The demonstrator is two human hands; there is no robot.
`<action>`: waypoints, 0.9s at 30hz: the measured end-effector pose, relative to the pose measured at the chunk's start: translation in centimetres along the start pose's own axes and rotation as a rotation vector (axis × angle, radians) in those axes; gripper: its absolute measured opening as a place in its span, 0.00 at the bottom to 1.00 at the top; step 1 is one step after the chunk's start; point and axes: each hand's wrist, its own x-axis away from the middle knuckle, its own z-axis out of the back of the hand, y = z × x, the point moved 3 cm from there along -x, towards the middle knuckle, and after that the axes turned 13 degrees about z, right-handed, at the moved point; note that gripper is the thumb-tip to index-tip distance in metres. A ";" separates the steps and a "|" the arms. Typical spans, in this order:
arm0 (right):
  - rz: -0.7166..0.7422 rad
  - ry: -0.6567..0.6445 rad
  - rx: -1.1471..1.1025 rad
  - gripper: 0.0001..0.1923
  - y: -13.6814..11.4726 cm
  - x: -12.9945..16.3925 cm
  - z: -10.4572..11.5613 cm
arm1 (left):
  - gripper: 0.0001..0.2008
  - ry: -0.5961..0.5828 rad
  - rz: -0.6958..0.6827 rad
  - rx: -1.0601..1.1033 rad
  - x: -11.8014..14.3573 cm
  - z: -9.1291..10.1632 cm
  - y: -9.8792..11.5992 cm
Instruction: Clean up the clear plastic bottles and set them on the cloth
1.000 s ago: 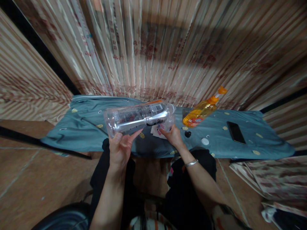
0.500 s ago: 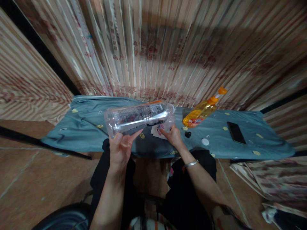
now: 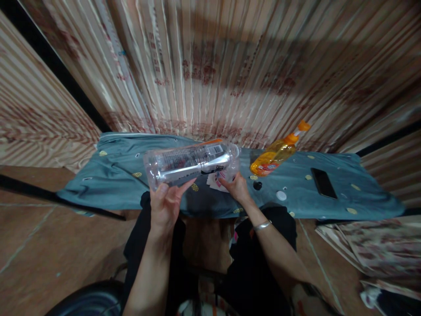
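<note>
My left hand (image 3: 166,205) grips a clear plastic bottle (image 3: 189,162) near its base and holds it tipped on its side, its open neck pointing right. Just under that neck, my right hand (image 3: 237,188) holds a small clear cup (image 3: 230,172) on the table, above some white paper with red print (image 3: 215,181). A silver bangle (image 3: 262,225) circles my right wrist. An orange bottle of liquid (image 3: 276,153) with a push-pull cap leans on the cloth to the right of my right hand.
The table is covered by a teal cloth (image 3: 115,171) with small yellow motifs. On it lie a small black cap (image 3: 257,185), a white cap (image 3: 280,195) and a black phone (image 3: 322,183). Striped curtains (image 3: 210,66) hang behind. Patterned fabric (image 3: 371,245) lies at lower right.
</note>
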 end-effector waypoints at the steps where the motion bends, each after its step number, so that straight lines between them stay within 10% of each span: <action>1: -0.003 -0.002 -0.003 0.30 0.0 0.0 0.0 | 0.28 -0.001 -0.002 0.003 0.0 0.0 0.0; 27: 0.000 0.007 0.005 0.25 -0.7 -0.2 -1.0 | 0.29 0.011 -0.001 -0.001 -0.1 0.7 0.4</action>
